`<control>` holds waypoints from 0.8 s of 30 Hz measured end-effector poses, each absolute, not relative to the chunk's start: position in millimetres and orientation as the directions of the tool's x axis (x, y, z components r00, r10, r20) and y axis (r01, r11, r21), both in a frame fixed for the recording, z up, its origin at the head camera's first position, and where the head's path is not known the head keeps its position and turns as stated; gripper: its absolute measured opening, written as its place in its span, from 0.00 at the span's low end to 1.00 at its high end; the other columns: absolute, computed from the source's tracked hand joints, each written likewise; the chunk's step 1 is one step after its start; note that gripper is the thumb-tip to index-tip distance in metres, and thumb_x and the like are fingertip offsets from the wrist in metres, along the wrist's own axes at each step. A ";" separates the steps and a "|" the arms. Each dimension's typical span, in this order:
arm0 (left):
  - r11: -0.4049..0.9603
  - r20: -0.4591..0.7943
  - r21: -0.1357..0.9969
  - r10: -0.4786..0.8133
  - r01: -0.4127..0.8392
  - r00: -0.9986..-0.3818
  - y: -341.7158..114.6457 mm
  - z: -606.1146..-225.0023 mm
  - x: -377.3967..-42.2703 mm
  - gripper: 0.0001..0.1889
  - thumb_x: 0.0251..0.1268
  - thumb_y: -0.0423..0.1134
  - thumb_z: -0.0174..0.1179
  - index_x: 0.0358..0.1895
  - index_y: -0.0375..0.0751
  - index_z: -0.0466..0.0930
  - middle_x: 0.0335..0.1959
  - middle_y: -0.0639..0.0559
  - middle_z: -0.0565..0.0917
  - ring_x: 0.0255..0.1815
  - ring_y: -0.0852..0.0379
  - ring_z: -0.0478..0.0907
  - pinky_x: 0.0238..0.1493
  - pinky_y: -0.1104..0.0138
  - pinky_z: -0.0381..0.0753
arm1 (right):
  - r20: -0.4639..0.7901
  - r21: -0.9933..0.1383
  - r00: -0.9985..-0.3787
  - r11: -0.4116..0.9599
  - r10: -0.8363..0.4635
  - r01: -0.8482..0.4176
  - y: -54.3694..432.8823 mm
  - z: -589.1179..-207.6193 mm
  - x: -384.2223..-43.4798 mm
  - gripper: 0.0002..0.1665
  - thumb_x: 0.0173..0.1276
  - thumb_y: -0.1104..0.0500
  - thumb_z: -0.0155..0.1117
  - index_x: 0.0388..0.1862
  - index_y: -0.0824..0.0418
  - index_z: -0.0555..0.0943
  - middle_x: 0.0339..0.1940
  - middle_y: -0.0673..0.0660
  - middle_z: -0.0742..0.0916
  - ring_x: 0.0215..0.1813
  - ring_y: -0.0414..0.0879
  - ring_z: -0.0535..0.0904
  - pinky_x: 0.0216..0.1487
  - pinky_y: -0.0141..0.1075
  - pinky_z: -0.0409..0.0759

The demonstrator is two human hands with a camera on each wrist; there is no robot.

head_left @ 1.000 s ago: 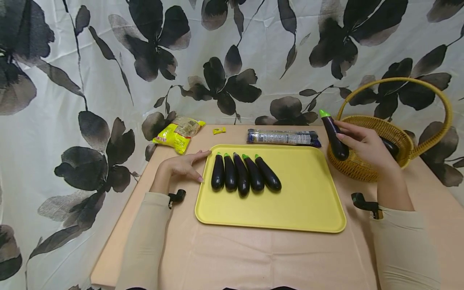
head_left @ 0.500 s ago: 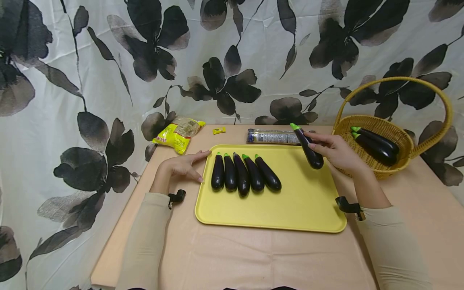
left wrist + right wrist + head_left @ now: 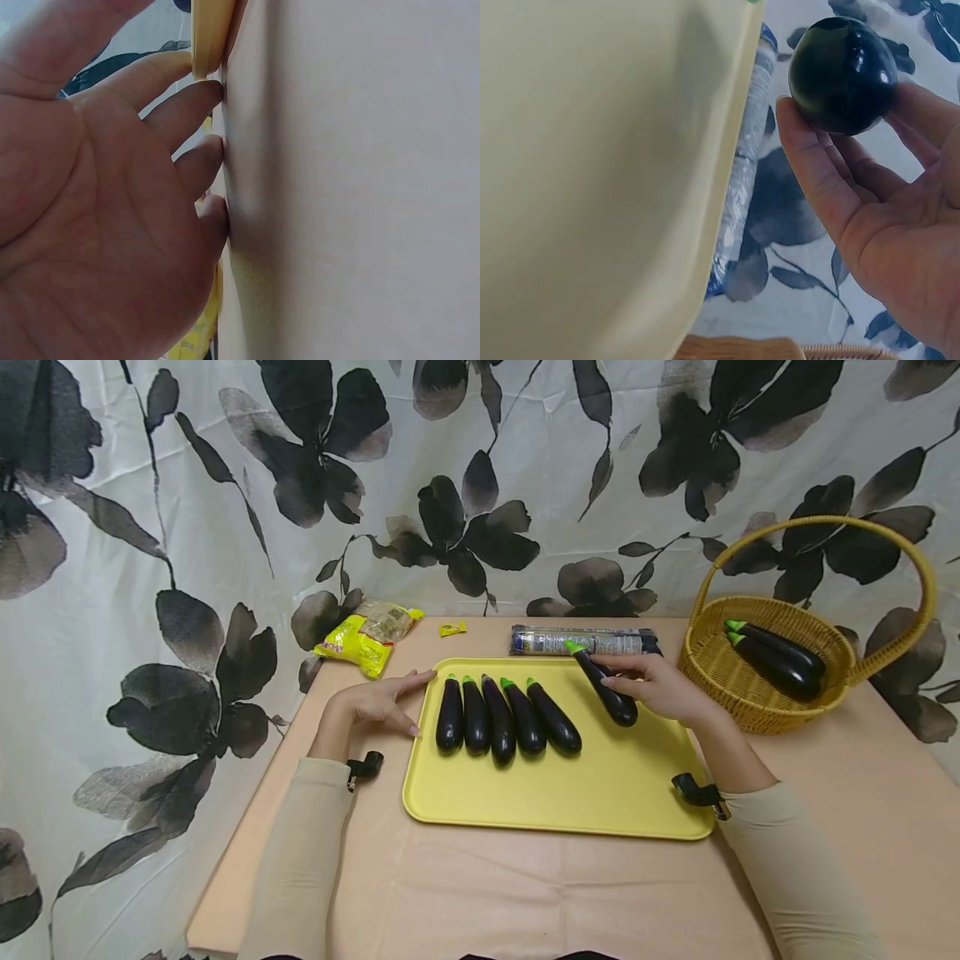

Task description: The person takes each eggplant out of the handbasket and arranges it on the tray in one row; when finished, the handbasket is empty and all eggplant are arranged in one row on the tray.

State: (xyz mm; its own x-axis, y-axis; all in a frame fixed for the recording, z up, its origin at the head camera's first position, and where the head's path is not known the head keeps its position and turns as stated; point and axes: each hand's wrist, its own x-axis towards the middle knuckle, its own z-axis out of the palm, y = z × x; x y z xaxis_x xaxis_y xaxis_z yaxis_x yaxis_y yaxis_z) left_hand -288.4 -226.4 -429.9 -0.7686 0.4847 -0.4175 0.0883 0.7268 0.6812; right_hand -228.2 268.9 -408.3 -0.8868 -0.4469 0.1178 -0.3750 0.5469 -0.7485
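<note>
My right hand pinches a dark eggplant with a green tip over the right part of the yellow tray. In the right wrist view the rounded end of that eggplant sits between thumb and fingers, above the tray's surface. A row of several eggplants lies side by side on the tray's left half. My left hand rests at the tray's left edge, thumb and fingers spread. The left wrist view shows its palm, with fingertips on the table by the tray's rim.
A wicker basket with a tall handle stands right of the tray, two eggplants inside. Behind the tray lie a long blue-and-silver package, a small yellow packet and a yellow bag. A floral curtain hangs behind.
My right hand has carried the eggplant leftward from beside the basket to over the tray, lowering it slightly. The left hand and the row of eggplants have stayed in place.
</note>
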 end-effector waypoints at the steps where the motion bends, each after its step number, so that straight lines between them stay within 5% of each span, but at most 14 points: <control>1: 0.726 -0.415 0.682 0.487 0.092 -0.768 -226.6 -429.8 -288.2 0.65 0.43 0.48 0.86 0.84 0.68 0.51 0.88 0.48 0.36 0.88 0.47 0.29 0.85 0.43 0.31 | 0.113 -0.747 -0.885 0.549 -0.452 -0.375 267.1 -409.3 -228.8 0.27 0.81 0.57 0.60 0.76 0.55 0.75 0.69 0.63 0.83 0.49 0.51 0.79 0.38 0.30 0.77; 5: 0.728 -0.412 0.679 0.483 0.093 -0.773 -227.5 -430.5 -288.8 0.65 0.42 0.49 0.86 0.84 0.69 0.51 0.88 0.49 0.37 0.88 0.48 0.30 0.85 0.43 0.32 | 0.086 -0.734 -0.882 0.569 -0.464 -0.371 260.7 -413.6 -230.4 0.26 0.81 0.55 0.60 0.75 0.54 0.76 0.68 0.62 0.83 0.46 0.52 0.78 0.34 0.33 0.74; 12: 0.727 -0.407 0.680 0.483 0.096 -0.775 -226.9 -431.9 -288.4 0.65 0.41 0.49 0.86 0.84 0.70 0.52 0.88 0.49 0.37 0.88 0.48 0.30 0.85 0.43 0.31 | 0.038 -0.697 -0.879 0.618 -0.475 -0.364 249.0 -417.9 -227.9 0.26 0.80 0.55 0.61 0.75 0.55 0.76 0.67 0.61 0.85 0.49 0.49 0.82 0.42 0.34 0.79; 19: 0.726 -0.406 0.680 0.488 0.101 -0.773 -226.4 -430.9 -287.4 0.64 0.42 0.49 0.86 0.84 0.70 0.51 0.88 0.48 0.37 0.88 0.47 0.30 0.85 0.43 0.32 | -0.003 -0.685 -0.869 0.634 -0.495 -0.359 241.5 -424.0 -227.2 0.26 0.79 0.56 0.62 0.73 0.57 0.78 0.58 0.61 0.87 0.33 0.45 0.72 0.33 0.34 0.70; 24: 0.718 -0.403 0.688 0.496 0.103 -0.769 -226.6 -430.6 -288.0 0.64 0.43 0.49 0.86 0.84 0.69 0.51 0.88 0.49 0.37 0.88 0.48 0.30 0.85 0.44 0.32 | -0.019 -0.663 -0.867 0.656 -0.498 -0.362 238.1 -425.6 -226.6 0.26 0.80 0.55 0.61 0.74 0.56 0.77 0.66 0.62 0.85 0.42 0.48 0.76 0.39 0.36 0.71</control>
